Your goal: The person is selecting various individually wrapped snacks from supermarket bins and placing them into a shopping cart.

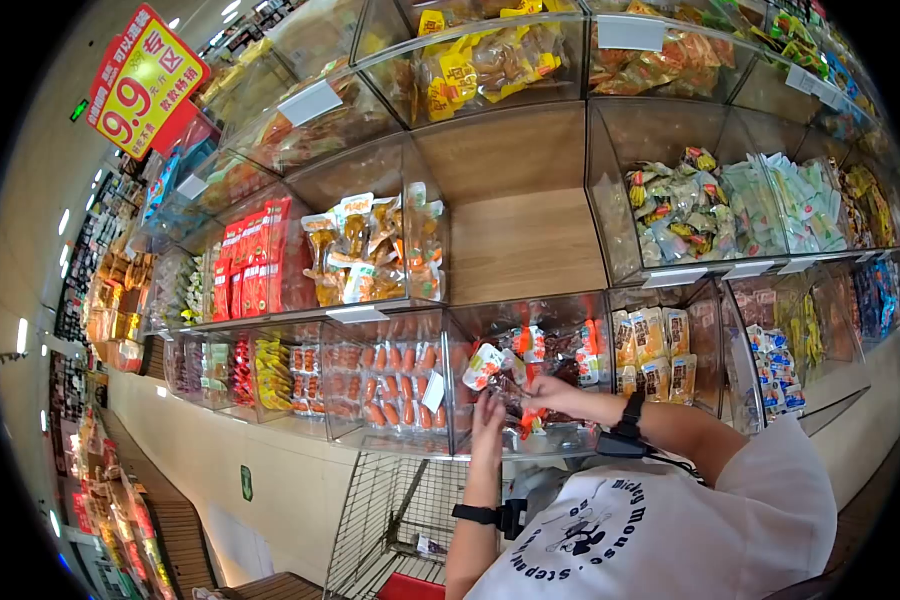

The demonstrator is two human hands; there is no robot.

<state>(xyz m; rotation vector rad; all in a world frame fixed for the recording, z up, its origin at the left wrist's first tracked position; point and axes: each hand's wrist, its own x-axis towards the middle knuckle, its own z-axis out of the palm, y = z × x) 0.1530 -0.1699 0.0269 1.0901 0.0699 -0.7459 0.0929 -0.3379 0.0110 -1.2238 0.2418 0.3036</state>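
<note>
Both my hands are over a clear bin of dark vacuum-packed snacks (588,372) in the lower row. A snack packet (486,367) with a white and orange label is held up between them, above the bin's front edge. My left hand (487,422) grips its lower left side, with the fingers pointing up. From the right, my right hand (558,396) pinches the packet's other side with closed fingers. What is inside the packet is too small to make out.
Packed sausages (402,385) fill the bin to the left; tan packets (654,350) lie in the bin to the right. Below stands a wire shopping cart (370,500). A bare wooden shelf section (525,240) is above. A yellow price sign (148,82) hangs upper left.
</note>
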